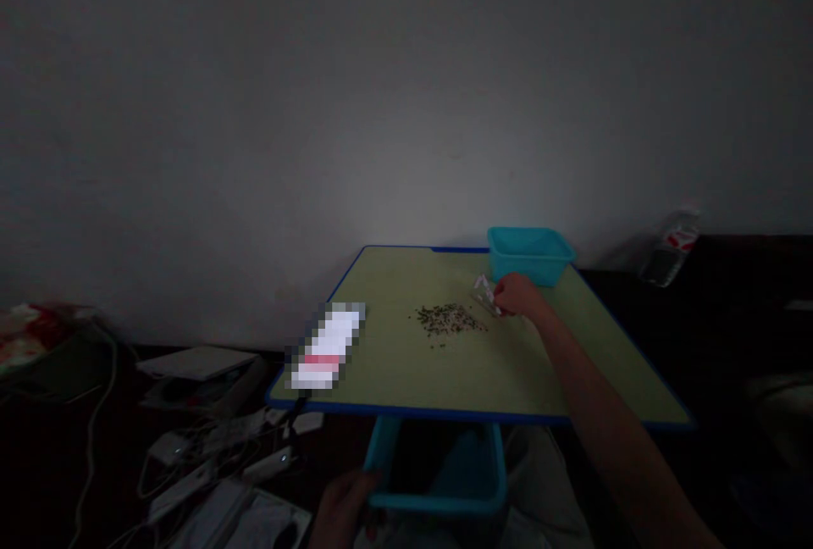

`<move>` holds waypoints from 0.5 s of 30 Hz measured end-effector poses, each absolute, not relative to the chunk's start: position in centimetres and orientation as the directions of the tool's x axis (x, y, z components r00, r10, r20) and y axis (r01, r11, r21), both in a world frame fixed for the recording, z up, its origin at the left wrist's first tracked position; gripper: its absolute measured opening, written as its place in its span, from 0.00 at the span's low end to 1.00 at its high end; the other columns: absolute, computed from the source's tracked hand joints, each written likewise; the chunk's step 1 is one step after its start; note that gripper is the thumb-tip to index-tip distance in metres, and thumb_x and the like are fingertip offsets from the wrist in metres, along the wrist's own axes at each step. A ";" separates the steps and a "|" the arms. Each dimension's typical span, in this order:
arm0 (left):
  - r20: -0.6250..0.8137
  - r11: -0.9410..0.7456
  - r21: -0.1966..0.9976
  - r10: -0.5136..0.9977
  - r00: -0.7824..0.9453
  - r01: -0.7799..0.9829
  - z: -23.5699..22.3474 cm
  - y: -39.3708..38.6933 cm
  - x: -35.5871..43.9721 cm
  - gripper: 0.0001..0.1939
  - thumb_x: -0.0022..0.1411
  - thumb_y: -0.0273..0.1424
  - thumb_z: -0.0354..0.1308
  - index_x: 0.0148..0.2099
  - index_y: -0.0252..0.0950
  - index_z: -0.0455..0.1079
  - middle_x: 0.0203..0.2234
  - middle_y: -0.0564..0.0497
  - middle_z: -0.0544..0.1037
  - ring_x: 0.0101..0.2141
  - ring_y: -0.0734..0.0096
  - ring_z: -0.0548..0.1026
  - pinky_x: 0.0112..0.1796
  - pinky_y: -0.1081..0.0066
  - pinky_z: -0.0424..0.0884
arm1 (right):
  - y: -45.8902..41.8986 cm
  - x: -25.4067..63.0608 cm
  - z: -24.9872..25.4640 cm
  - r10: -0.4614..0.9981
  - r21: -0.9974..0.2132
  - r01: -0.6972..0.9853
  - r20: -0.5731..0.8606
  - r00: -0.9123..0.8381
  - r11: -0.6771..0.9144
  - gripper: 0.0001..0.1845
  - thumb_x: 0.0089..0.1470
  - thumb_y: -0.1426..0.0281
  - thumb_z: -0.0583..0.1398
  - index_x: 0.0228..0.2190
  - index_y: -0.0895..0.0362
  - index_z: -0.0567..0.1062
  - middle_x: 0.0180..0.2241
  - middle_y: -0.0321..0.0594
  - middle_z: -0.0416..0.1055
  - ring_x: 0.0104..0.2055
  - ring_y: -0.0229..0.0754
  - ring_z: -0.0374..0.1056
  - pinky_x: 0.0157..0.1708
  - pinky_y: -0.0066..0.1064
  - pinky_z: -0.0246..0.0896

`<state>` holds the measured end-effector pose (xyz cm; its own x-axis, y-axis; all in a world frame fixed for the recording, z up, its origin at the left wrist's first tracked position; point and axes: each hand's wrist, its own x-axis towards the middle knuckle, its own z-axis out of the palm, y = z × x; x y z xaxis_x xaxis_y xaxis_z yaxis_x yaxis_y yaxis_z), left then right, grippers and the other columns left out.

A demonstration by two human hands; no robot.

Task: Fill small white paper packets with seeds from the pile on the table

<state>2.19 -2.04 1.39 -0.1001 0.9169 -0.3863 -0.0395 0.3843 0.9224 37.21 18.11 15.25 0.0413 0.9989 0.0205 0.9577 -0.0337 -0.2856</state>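
My right hand is over the table, its fingers closed on a small clear plastic bag with some white and reddish print. Just left of the bag lies a loose, spread pile of small dark and pale grains, which look like seeds or beans. Down below the table's front edge, my left hand grips the left rim of a blue plastic basket. The inside of that basket is mostly dark, so its contents cannot be made out.
Behind my right hand, a second blue basket stands at the table's back right corner. A lit, blurred-out phone lies at the left edge. Cables and power strips clutter the floor; a bottle leans at right.
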 end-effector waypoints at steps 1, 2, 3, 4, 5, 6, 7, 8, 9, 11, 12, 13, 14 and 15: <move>-0.382 0.381 0.924 0.918 -0.109 -0.032 1.7 -2.2 2.4 0.18 0.45 0.42 0.58 0.14 0.36 0.65 0.05 0.55 0.65 0.09 0.77 0.58 0.14 0.75 0.50 | 18.1 37.2 15.2 0.999 -0.305 0.952 -0.003 0.035 -0.034 0.09 0.39 0.74 0.57 0.21 0.62 0.78 0.20 0.46 0.74 0.24 0.42 0.70 0.23 0.25 0.60; -0.378 0.378 0.926 0.917 -0.126 -0.025 1.9 -2.3 2.5 0.17 0.46 0.42 0.58 0.16 0.35 0.65 0.05 0.55 0.66 0.09 0.77 0.59 0.14 0.75 0.50 | 18.1 37.0 15.1 0.999 -0.334 0.942 -0.032 0.024 -0.034 0.09 0.40 0.75 0.57 0.20 0.61 0.77 0.19 0.45 0.73 0.22 0.40 0.70 0.22 0.24 0.60; -0.372 0.372 0.928 0.916 -0.149 -0.025 2.1 -2.4 2.7 0.16 0.46 0.42 0.58 0.17 0.35 0.66 0.06 0.55 0.66 0.10 0.76 0.59 0.14 0.75 0.51 | 18.2 36.9 15.0 0.998 -0.386 0.922 -0.065 0.014 -0.039 0.08 0.40 0.75 0.57 0.20 0.61 0.77 0.19 0.44 0.73 0.21 0.39 0.70 0.21 0.24 0.60; -0.357 0.358 0.933 0.919 -0.169 -0.029 2.3 -2.5 2.8 0.15 0.47 0.41 0.58 0.18 0.35 0.67 0.07 0.55 0.67 0.10 0.76 0.61 0.15 0.75 0.53 | 18.2 36.7 14.8 0.995 -0.453 0.890 -0.099 0.006 -0.050 0.08 0.40 0.75 0.57 0.20 0.61 0.77 0.19 0.43 0.74 0.20 0.39 0.69 0.20 0.23 0.61; -0.345 0.345 0.938 0.923 -0.168 -0.029 2.4 -2.5 2.8 0.15 0.47 0.40 0.58 0.17 0.35 0.67 0.07 0.56 0.67 0.11 0.77 0.61 0.15 0.76 0.53 | 18.2 36.5 14.6 0.992 -0.523 0.850 -0.129 -0.002 -0.066 0.07 0.40 0.75 0.57 0.21 0.62 0.77 0.19 0.43 0.74 0.19 0.38 0.69 0.19 0.23 0.61; -0.346 0.346 0.938 0.928 -0.140 -0.026 2.4 -2.4 2.8 0.16 0.47 0.40 0.58 0.17 0.35 0.66 0.06 0.56 0.67 0.10 0.77 0.60 0.15 0.76 0.52 | 18.2 36.2 14.3 0.988 -0.586 0.806 -0.154 -0.008 -0.085 0.07 0.40 0.76 0.57 0.22 0.62 0.76 0.20 0.43 0.74 0.19 0.38 0.69 0.18 0.23 0.62; -0.350 0.349 0.937 0.930 -0.117 -0.024 2.3 -2.4 2.8 0.16 0.47 0.40 0.58 0.16 0.35 0.66 0.06 0.55 0.67 0.10 0.77 0.60 0.15 0.76 0.52 | 18.2 36.0 14.1 0.985 -0.631 0.769 -0.172 -0.011 -0.102 0.07 0.40 0.76 0.57 0.22 0.62 0.76 0.20 0.43 0.74 0.19 0.37 0.69 0.18 0.22 0.62; -0.354 0.354 0.935 0.930 -0.093 -0.022 2.2 -2.3 2.7 0.17 0.47 0.40 0.58 0.15 0.35 0.66 0.05 0.55 0.66 0.09 0.77 0.59 0.15 0.76 0.52 | 18.3 35.7 13.9 0.984 -0.661 0.742 -0.178 -0.011 -0.111 0.06 0.39 0.77 0.58 0.23 0.62 0.76 0.21 0.43 0.74 0.19 0.37 0.69 0.18 0.22 0.63; -0.359 0.359 0.933 0.930 -0.076 -0.022 2.0 -2.2 2.6 0.17 0.47 0.41 0.58 0.14 0.35 0.66 0.05 0.54 0.66 0.09 0.77 0.59 0.15 0.75 0.51 | 18.3 35.5 13.7 0.985 -0.675 0.730 -0.174 -0.011 -0.111 0.06 0.39 0.77 0.58 0.23 0.62 0.75 0.21 0.43 0.74 0.19 0.37 0.69 0.18 0.22 0.63; -0.361 0.360 0.933 0.930 -0.064 -0.025 1.8 -2.1 2.5 0.18 0.47 0.41 0.58 0.13 0.35 0.65 0.04 0.53 0.67 0.09 0.77 0.59 0.15 0.75 0.52 | 18.4 35.2 13.4 0.986 -0.705 0.701 -0.163 -0.019 -0.103 0.05 0.40 0.77 0.58 0.24 0.62 0.75 0.21 0.43 0.74 0.19 0.37 0.69 0.18 0.22 0.63; -0.357 0.356 0.934 0.932 -0.058 -0.027 1.8 -2.1 2.5 0.19 0.47 0.41 0.58 0.13 0.35 0.65 0.04 0.53 0.67 0.09 0.77 0.59 0.15 0.75 0.52 | 18.4 35.1 13.4 0.987 -0.723 0.684 -0.157 -0.024 -0.098 0.05 0.40 0.77 0.59 0.24 0.62 0.75 0.21 0.43 0.74 0.19 0.37 0.69 0.17 0.21 0.63; -0.348 0.347 0.937 0.936 -0.059 -0.027 1.9 -2.2 2.5 0.19 0.48 0.41 0.58 0.14 0.35 0.65 0.04 0.54 0.67 0.09 0.77 0.58 0.15 0.75 0.52 | 18.5 35.0 13.3 0.988 -0.737 0.670 -0.150 -0.027 -0.094 0.05 0.40 0.77 0.59 0.25 0.63 0.75 0.21 0.43 0.74 0.20 0.38 0.70 0.17 0.22 0.63; -0.347 0.346 0.938 0.936 -0.066 -0.019 2.0 -2.3 2.6 0.19 0.48 0.41 0.58 0.14 0.35 0.65 0.05 0.54 0.67 0.09 0.77 0.58 0.15 0.75 0.52 | 18.5 35.0 13.3 0.989 -0.745 0.661 -0.144 -0.027 -0.090 0.06 0.41 0.76 0.59 0.26 0.63 0.74 0.21 0.44 0.75 0.20 0.38 0.70 0.17 0.22 0.63; -0.343 0.343 0.939 0.936 -0.078 -0.010 2.2 -2.3 2.7 0.18 0.49 0.41 0.57 0.15 0.35 0.65 0.05 0.54 0.67 0.10 0.77 0.59 0.15 0.75 0.52 | 18.5 34.9 13.2 0.990 -0.747 0.659 -0.139 -0.026 -0.087 0.06 0.41 0.76 0.59 0.27 0.63 0.74 0.22 0.44 0.75 0.20 0.38 0.70 0.17 0.22 0.63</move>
<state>2.66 -2.35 2.17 -0.0784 0.9360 -0.3431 -0.0102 0.3434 0.9391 34.94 18.52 13.23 -0.0259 0.9900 -0.1387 0.6592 -0.0874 -0.7469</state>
